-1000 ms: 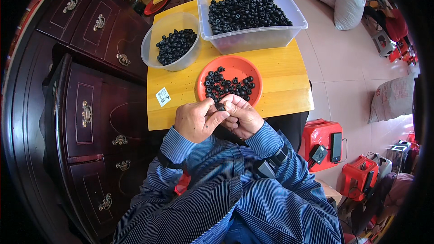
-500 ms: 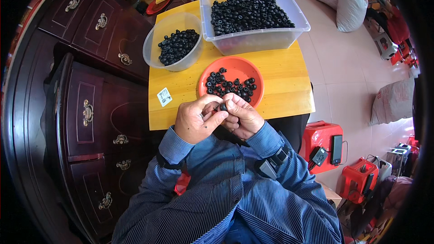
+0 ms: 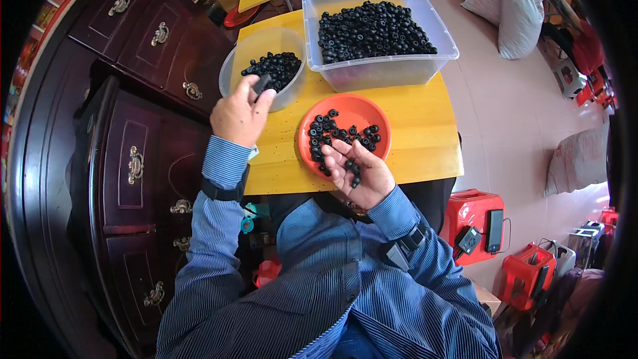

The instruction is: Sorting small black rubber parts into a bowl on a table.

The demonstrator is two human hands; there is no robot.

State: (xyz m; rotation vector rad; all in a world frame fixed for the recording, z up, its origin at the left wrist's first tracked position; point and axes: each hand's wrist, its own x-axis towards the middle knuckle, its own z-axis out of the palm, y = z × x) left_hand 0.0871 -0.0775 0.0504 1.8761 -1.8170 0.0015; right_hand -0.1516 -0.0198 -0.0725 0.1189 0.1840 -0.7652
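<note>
On the head view, I'm seeing the left hand hovering by the near side of a round, translucent plastic tub, its thumb and forefinger closing on a blurred dark piece; I'm not making out that piece's exact shape, nor whether it's sitting above or inside the rim. Behind it, a heap of small, rounded black pieces is filling part of the tub.

Over to the right hand: it's lying palm up, fingers loosely curled, cradling a few black beadlike pieces in its hollow. It's overlapping the near edge of a shallow, round orange-red plastic dish, where more black pieces are lying scattered, some showing open ring ends.

Beyond the dish, I'm catching a large, rectangular clear plastic bin holding a broad pile of similar pieces. All three containers are resting on a yellow wooden table. A dark reddish-brown wooden cabinet is standing along the left, and a red plastic stool is standing on the floor at right, bearing black devices.
</note>
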